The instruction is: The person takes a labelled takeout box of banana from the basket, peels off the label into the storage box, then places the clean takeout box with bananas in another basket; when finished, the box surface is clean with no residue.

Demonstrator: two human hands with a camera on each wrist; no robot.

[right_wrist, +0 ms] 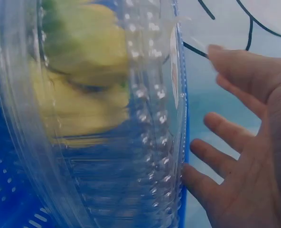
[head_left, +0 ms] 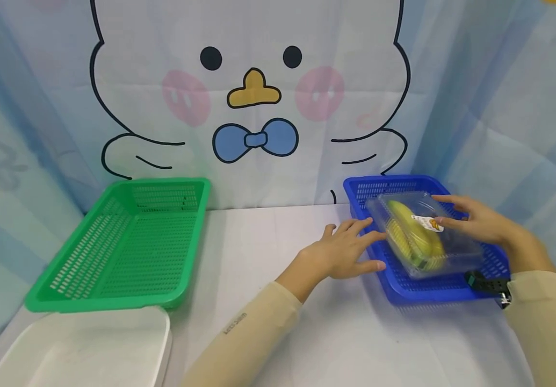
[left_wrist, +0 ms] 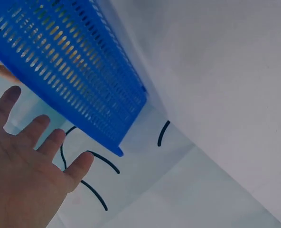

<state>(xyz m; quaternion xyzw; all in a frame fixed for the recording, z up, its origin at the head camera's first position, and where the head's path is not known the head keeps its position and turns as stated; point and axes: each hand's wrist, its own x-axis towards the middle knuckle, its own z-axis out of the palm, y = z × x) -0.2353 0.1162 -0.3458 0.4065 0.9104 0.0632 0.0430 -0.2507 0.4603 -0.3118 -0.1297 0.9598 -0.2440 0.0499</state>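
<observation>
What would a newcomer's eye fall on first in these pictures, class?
First, the clear plastic box of bananas lying in the blue basket on the right of the white table, with the left hand and right hand spread open on either side of it. Next, the green basket standing at the left, and the big cartoon duck backdrop behind.

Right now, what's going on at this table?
A person has both hands at a clear plastic box of bananas that sits in a blue basket on the right of the table. The left hand reaches to the box's near side with fingers straight; the right hand rests open against its far side. Neither grips it yet. A green basket stands on the left, and a white tray lies in front of it.
</observation>
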